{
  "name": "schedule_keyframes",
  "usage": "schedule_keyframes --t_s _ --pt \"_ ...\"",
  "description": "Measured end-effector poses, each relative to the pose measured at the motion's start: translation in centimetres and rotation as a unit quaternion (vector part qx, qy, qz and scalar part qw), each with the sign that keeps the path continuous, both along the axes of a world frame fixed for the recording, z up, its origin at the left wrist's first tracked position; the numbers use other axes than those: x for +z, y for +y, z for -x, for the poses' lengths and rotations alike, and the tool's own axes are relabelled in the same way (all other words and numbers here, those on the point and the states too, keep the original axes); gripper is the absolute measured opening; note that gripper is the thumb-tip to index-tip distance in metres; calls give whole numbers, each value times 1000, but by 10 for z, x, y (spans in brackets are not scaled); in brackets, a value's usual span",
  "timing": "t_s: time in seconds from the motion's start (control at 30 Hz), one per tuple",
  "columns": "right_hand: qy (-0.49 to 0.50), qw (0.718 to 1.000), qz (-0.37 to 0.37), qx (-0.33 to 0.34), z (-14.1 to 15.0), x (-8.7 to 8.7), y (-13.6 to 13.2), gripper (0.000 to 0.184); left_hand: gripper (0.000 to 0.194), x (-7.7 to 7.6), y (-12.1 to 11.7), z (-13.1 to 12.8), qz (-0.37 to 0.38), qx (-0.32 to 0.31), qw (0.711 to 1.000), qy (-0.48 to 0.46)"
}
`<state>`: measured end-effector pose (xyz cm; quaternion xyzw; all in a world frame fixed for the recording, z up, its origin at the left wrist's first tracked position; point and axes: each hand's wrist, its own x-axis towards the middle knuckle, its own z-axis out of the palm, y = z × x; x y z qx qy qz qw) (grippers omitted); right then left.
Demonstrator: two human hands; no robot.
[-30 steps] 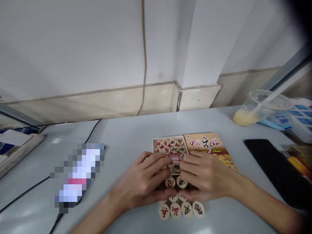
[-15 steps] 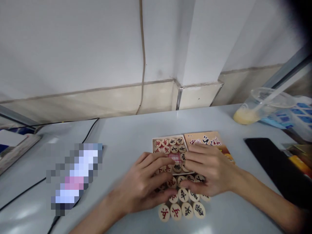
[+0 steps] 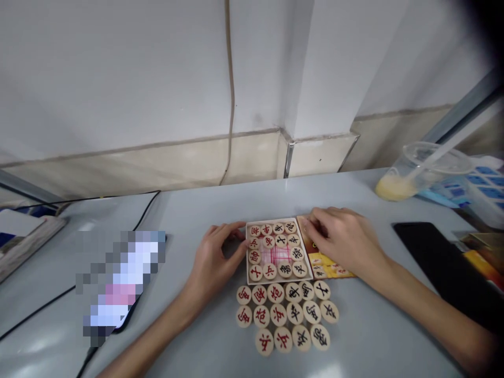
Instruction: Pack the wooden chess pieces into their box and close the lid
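A shallow white box (image 3: pixel 279 282) holds Chinese chess pieces around its inside, with a red-lined sheet (image 3: pixel 280 254) showing in the middle. My left hand (image 3: pixel 214 260) is at the box's left side, thumb and index finger apart at the rim beside a red piece (image 3: pixel 254 242). Over the printed box lid (image 3: pixel 328 265), which lies against the box's right side, my right hand (image 3: pixel 344 236) is curled, thumb close to its bent fingers; whatever they pinch is hidden. Below the box, rows of pieces lie face up, red ones (image 3: pixel 261 316) left and black ones (image 3: pixel 294 313) right.
A phone (image 3: pixel 126 283), blurred out, lies at left with a cable (image 3: pixel 87 362). At right are a black flat object (image 3: pixel 429 257) and a clear cup (image 3: pixel 409 173) with a straw and yellowish drink. The wall (image 3: pixel 177 163) stands behind the table.
My hands have moved apart from over the box and pieces: the left to the box's left side, the right up and rightward over the lid. The covered pieces now show.
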<state>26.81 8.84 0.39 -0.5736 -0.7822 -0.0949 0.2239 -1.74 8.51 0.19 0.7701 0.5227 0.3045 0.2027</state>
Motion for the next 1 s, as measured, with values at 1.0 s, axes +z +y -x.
schedule_keyframes --t_s 1.0 --pt "49 984 62 162 29 2 -18 19 16 1 -5 -22 -70 -62 994 55"
